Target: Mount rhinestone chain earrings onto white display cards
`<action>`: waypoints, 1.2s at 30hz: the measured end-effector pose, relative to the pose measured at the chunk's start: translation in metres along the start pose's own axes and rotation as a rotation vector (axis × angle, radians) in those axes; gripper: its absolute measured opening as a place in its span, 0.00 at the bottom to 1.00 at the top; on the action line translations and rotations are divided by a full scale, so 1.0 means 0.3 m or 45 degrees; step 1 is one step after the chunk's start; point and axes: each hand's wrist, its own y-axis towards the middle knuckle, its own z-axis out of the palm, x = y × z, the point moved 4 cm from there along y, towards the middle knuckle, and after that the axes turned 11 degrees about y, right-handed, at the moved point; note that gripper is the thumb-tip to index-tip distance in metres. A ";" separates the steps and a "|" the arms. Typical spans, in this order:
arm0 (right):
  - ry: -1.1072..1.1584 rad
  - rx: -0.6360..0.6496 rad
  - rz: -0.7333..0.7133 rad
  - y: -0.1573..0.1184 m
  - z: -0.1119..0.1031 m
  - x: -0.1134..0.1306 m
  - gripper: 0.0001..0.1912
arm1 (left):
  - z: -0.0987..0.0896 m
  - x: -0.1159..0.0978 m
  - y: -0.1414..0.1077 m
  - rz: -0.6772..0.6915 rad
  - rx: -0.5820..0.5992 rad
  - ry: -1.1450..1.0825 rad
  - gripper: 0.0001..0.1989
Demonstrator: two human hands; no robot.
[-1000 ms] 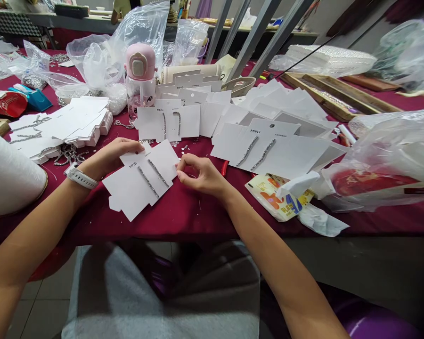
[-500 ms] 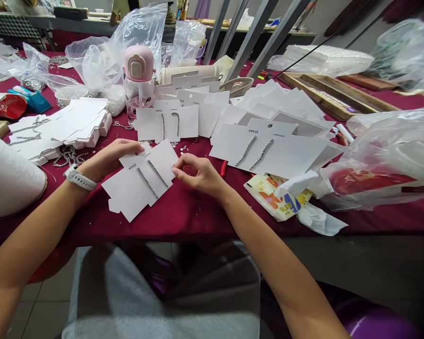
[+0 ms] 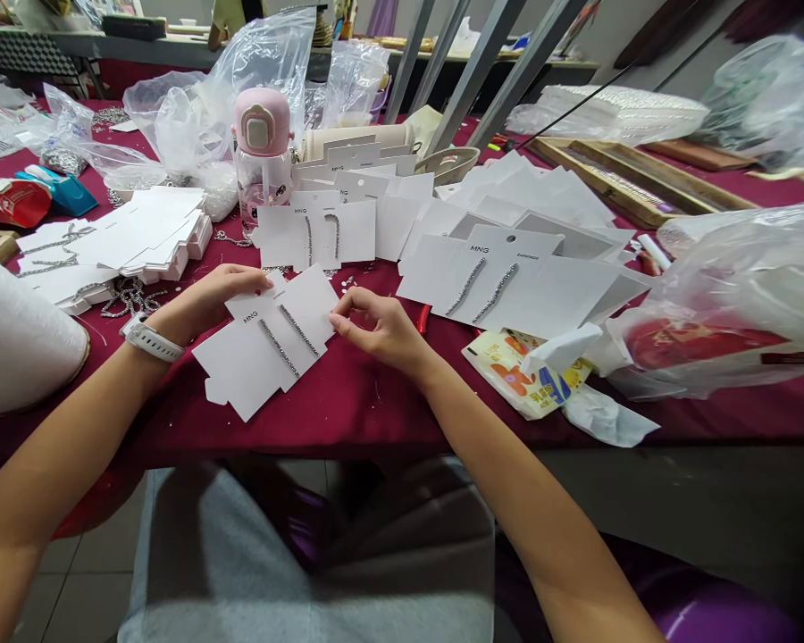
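Gripping the earring card [image 3: 264,348] at its top tab with narrowed left fingers [image 3: 245,272], and pinching its right edge with right fingers [image 3: 367,301]. Tilting it over the worktop [image 3: 389,411], exposing both chain strips [image 3: 280,349] below the left fingers and left of the right fingers. Apparently steadying the card and working at its edge: doing this well by gripping only tab and margin, using light pressure to avoid creasing, and not rubbing the strips loose. Also minding the display card [image 3: 322,241] just beyond the fingers, and the loose chain [image 3: 132,297] left of the left fingers, avoiding brushing or snagging either.
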 end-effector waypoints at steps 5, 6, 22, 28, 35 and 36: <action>0.070 0.068 -0.019 -0.005 0.006 0.016 0.06 | -0.002 0.001 0.009 -0.033 -0.018 0.021 0.07; 0.077 0.088 -0.020 -0.006 0.008 0.018 0.06 | -0.003 0.002 0.009 -0.040 -0.022 0.026 0.07; -0.092 0.005 -0.014 0.001 0.001 -0.005 0.06 | -0.002 0.003 0.003 -0.010 0.014 0.019 0.08; -0.098 -0.003 -0.033 0.000 -0.001 -0.004 0.06 | -0.001 -0.006 -0.005 -0.003 0.020 0.008 0.07; -0.095 0.003 -0.032 -0.001 -0.001 0.003 0.06 | -0.003 -0.001 -0.001 -0.011 0.011 0.007 0.07; -0.088 0.009 -0.029 -0.002 -0.001 0.006 0.06 | -0.004 0.002 0.002 -0.007 0.016 0.006 0.07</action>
